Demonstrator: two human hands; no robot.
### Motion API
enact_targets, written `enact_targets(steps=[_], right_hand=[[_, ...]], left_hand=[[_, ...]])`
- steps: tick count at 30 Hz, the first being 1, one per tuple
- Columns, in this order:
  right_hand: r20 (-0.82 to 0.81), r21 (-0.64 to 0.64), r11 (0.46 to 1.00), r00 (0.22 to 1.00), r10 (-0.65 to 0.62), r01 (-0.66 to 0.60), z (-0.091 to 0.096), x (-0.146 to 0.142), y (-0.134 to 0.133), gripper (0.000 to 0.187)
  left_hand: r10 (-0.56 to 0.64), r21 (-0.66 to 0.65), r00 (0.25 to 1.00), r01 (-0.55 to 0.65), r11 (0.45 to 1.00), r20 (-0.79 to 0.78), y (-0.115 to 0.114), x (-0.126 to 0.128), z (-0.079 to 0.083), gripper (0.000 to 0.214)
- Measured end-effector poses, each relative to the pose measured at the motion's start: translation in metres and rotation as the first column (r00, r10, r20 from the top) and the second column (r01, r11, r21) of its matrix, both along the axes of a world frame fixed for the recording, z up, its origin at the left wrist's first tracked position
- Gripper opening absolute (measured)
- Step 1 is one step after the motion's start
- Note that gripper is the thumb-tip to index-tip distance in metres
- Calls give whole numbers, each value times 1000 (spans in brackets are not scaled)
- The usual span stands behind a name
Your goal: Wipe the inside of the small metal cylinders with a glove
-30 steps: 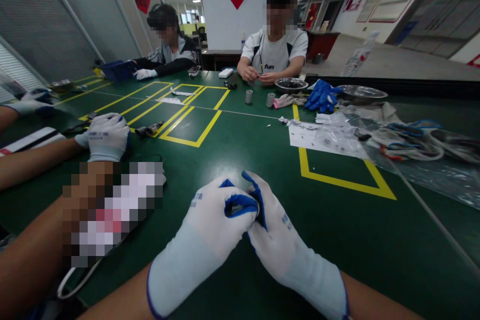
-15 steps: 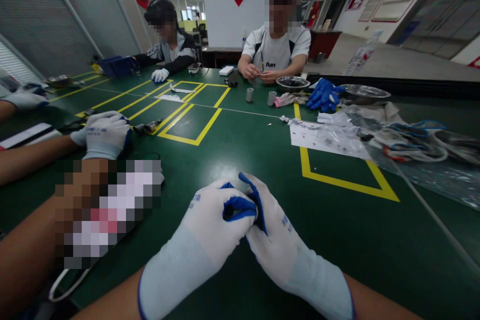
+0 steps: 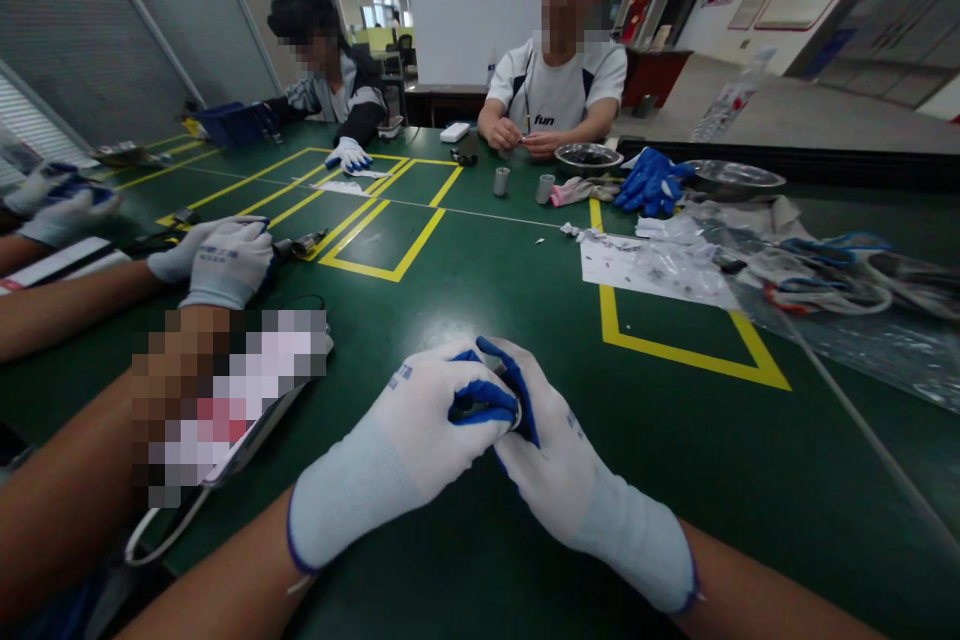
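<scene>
Both of my hands wear white knit gloves with blue fingertips and meet low over the green table (image 3: 525,280). My left hand (image 3: 420,430) curls its fingers inward against my right hand (image 3: 551,455), whose fingers are also closed. Between the pressed fingertips sits a small dark thing that I cannot make out. The hands touch each other just above the tabletop.
A neighbour's bare forearm lies at the left beside gloved hands (image 3: 221,260). Two people sit across the table. Two small grey cylinders (image 3: 501,182), metal bowls (image 3: 589,158), blue gloves (image 3: 649,182), a paper sheet with small parts (image 3: 645,270) and plastic-bagged cables (image 3: 832,285) lie on the right.
My hands stay pressed together and show slightly higher in the view. The person at the far left has reached a gloved hand out onto the table.
</scene>
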State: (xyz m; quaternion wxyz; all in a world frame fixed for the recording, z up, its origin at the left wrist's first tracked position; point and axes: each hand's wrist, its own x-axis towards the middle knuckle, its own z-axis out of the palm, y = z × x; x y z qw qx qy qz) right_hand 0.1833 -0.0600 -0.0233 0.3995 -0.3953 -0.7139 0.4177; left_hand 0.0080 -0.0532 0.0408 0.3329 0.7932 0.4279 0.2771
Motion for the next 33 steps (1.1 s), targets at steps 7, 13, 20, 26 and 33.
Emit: enact_targets(steps=[7,13,20,26,33], right_hand=[[28,44,999,999,-32,31,-4,-3,0,58],[5,14,999,999,-32,32,3,-3,1,54],[-8,6,1000,1000,-1,1,10,-2,-1,57],[-98,-33,997,993,65,-69,19,0,1,47],[-180,-100,990,980,85,-104,18,6,3,46]], left_hand=[[-95,6,995,95,995,-3,6,-7,0,9],[-26,-36,1000,27,999,15,6,-4,2,13],[53,6,999,-53,999,-6,1,-2,4,9],[1,3,998,-1,1000,-57,1,-8,8,11],[-32,98,996,40,994,-84,-4,-5,6,23]])
